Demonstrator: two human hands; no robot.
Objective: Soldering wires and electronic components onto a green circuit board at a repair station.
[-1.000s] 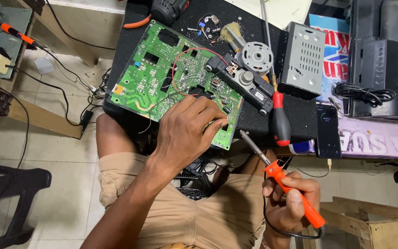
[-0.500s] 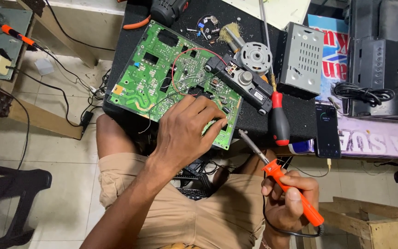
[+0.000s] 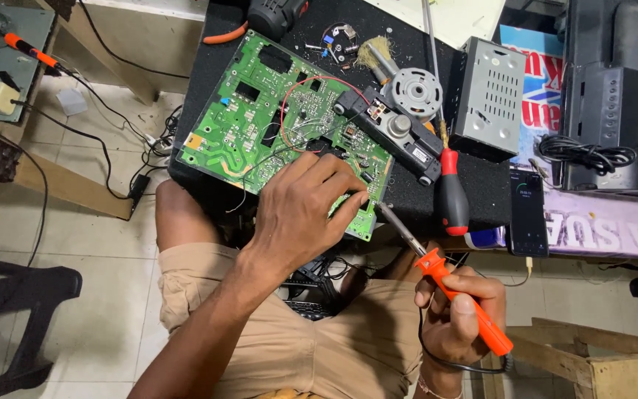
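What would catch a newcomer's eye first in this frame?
The big green circuit board on the black bench, with the left hand pressed on its near corner. Next, the orange-handled soldering iron in the right hand, its tip near that corner. A red-handled screwdriver lies alongside.

Head camera looks steeply down, close above the circuit board (image 3: 282, 125).

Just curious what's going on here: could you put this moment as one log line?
left hand: rests on green circuit board | right hand: grips orange soldering iron, tip at board's near corner | red screwdriver: lying alongside
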